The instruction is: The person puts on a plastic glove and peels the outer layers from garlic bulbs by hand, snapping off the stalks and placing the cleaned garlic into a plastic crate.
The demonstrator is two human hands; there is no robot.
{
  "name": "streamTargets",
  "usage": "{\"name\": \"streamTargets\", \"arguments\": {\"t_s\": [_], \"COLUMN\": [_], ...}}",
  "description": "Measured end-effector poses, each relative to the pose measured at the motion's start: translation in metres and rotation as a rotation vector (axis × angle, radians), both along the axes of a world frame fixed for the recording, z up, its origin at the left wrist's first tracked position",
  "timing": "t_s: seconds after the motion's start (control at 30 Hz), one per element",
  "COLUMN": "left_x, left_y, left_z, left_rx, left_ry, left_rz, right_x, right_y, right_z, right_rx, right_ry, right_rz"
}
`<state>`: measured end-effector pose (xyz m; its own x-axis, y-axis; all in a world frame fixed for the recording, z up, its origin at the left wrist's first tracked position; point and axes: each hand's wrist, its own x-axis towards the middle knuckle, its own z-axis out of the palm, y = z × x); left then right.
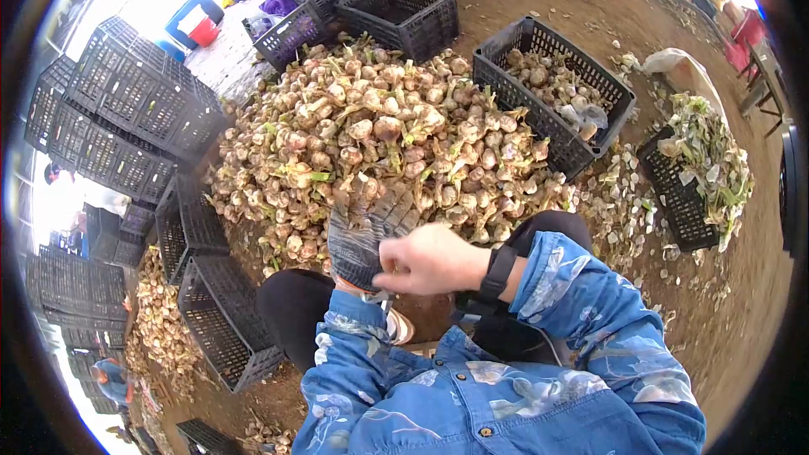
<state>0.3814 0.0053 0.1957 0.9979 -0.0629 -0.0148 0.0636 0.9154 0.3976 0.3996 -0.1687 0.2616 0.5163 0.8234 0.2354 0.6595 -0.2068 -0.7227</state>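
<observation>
A large heap of garlic bulbs [388, 126] lies in front of my knees. My left hand [366, 232] wears a grey glove, its fingers spread over the near edge of the heap, with nothing seen in it. Bare and with a black band at the wrist, my right hand [434, 259] has its fingers curled against the cuff of the glove [356, 274]. The fingertips pinch at the cuff's edge, partly hidden behind the hand.
A black crate [552, 131] holding some garlic and a plastic bag stands right of the heap. Another crate [691, 194] carries leafy scraps. Crates [135, 93] are stacked at left, with more crates [227, 320] beside my left knee. A person [111, 379] is at far left.
</observation>
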Motion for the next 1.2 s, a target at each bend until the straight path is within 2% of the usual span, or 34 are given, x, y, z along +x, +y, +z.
{"name": "streamTargets", "arguments": {"t_s": [0.03, 0.1, 0.13, 0.17, 0.23, 0.27, 0.37, 0.4, 0.47, 0.5, 0.57, 0.63, 0.67, 0.8, 0.83, 0.9, 0.93, 1.03, 1.07, 1.13, 1.2], "left_x": [0.0, -0.01, -0.007, -0.008, -0.007, -0.003, -0.007, -0.008, -0.011, -0.011, -0.013, -0.015, -0.015, -0.016, -0.016, -0.016, -0.017, -0.015, -0.014, -0.013, -0.011], "left_y": [0.0, -0.017, -0.023, -0.027, -0.035, -0.035, -0.039, -0.041, -0.045, -0.047, -0.053, -0.053, -0.053, -0.052, -0.052, -0.05, -0.048, -0.048, -0.049, -0.053, -0.056], "left_z": [-0.003, 0.006, 0.018, 0.026, 0.036, 0.031, 0.033, 0.038, 0.052, 0.054, 0.057, 0.061, 0.064, 0.078, 0.078, 0.078, 0.073, 0.055, 0.054, 0.057, 0.065], "left_rx": [0.228, 0.59, 1.327, 1.326, 0.1, 0.077, -0.004, -0.004, -0.14, -0.139, 0.106, 0.069, 0.031, 0.058, 0.058, 0.076, 0.077, 0.172, 0.201, 0.233, 0.198], "left_ry": [-0.144, -0.066, -0.167, -0.167, 0.084, 0.181, 0.202, 0.203, 0.329, 0.327, 0.346, 0.368, 0.385, 0.324, 0.325, 0.327, 0.33, 0.372, 0.369, 0.366, 0.258], "left_rz": [-0.02, 0.164, 0.172, 0.164, 0.017, 0.046, 0.012, 0.01, -0.144, -0.145, -0.073, -0.141, -0.204, -0.228, -0.228, -0.215, -0.222, -0.186, -0.182, -0.18, -0.247], "right_x": [0.006, 0.018, 0.022, 0.023, 0.023, 0.023, 0.025, 0.027, 0.028, 0.029, 0.031, 0.034, 0.038, 0.059, 0.058, 0.053, 0.052, 0.051, 0.049, 0.048, 0.051], "right_y": [-0.001, -0.002, -0.003, -0.001, 0.001, 0.001, -0.002, -0.002, -0.004, -0.005, -0.008, -0.011, -0.01, -0.023, -0.023, -0.025, -0.023, -0.023, -0.022, -0.025, -0.025], "right_z": [0.002, 0.002, 0.003, -0.003, -0.003, -0.001, 0.004, 0.001, 0.001, 0.001, 0.003, 0.007, -0.002, -0.001, -0.003, -0.002, 0.001, 0.005, 0.009, 0.007, 0.0], "right_rx": [0.011, 0.174, 0.206, 0.263, 0.259, 0.259, 0.216, 0.185, 0.154, 0.152, 0.15, 0.18, 0.289, 0.276, 0.277, 0.428, 0.436, 0.304, 0.28, 0.311, 0.397], "right_ry": [0.025, 0.025, -0.02, -0.016, -0.094, -0.094, -0.127, -0.051, 0.023, 0.073, 0.124, 0.232, 0.202, 0.51, 0.511, 0.911, 1.006, 1.057, 0.983, 0.954, 0.968], "right_rz": [-0.089, -0.314, -0.354, -0.386, -0.457, -0.461, -0.453, -0.424, -0.395, -0.397, -0.403, -0.465, -0.526, -0.58, -0.581, -0.423, -0.421, -0.403, -0.417, -0.42, -0.407]}}
